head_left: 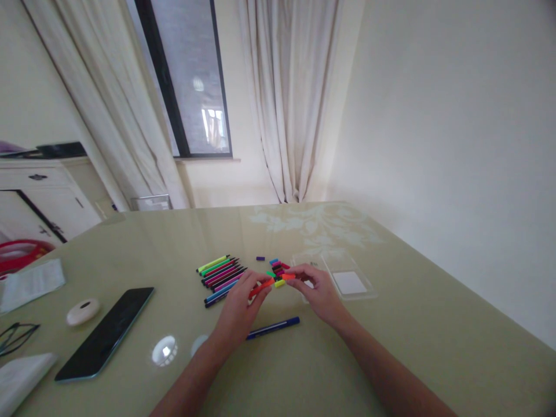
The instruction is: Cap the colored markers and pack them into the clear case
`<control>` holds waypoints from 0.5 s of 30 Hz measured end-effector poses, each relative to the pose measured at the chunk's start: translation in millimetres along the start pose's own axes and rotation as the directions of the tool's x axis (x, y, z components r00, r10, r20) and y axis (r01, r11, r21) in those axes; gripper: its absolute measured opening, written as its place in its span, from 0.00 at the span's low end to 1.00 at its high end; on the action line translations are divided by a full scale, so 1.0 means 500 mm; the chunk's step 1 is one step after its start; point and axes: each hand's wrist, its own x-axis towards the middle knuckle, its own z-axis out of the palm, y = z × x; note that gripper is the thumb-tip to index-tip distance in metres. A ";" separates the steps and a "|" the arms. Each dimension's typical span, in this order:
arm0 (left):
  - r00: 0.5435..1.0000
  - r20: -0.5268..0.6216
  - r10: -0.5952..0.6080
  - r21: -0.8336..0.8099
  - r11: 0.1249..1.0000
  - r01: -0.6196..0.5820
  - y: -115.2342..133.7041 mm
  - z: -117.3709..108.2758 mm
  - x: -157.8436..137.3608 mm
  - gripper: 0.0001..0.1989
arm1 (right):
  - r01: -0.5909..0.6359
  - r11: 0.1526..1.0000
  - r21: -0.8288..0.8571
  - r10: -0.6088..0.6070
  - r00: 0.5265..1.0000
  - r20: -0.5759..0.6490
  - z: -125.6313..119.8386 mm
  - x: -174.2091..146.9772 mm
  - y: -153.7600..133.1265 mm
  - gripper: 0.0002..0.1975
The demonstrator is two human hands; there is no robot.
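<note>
My left hand (243, 301) is closed around an orange marker (261, 288), which points up and to the right. Pinched in the fingers of my right hand (317, 289) is an orange marker cap (288, 277), a short gap away from the marker's end. Uncapped markers (220, 272) of several colours lie in a row beyond my left hand. Loose caps (278, 267) are heaped just past my fingertips, partly hidden by them. A blue capped marker (273, 328) lies on the near side, below both hands.
Behind my right hand is an open clear plastic case (360, 285). A purple cap (260, 258) lies apart from the heap. To the left are a dark tablet (106, 333), a white round object (83, 312), glasses (17, 337) and papers (32, 284).
</note>
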 end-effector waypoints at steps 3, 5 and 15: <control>1.000 0.002 0.008 0.001 1.000 -0.008 -0.001 -0.002 0.002 0.10 | -0.009 1.000 0.013 0.009 1.000 -0.005 0.001 0.000 -0.001 0.11; 0.999 0.025 0.026 -0.001 1.000 -0.026 -0.002 -0.003 0.002 0.10 | 0.001 1.000 -0.003 -0.001 1.000 0.012 0.001 -0.002 -0.005 0.12; 0.998 0.026 0.064 -0.001 0.998 -0.064 -0.001 0.003 -0.003 0.08 | 0.063 0.996 -0.070 -0.055 0.992 0.111 -0.012 -0.004 -0.018 0.12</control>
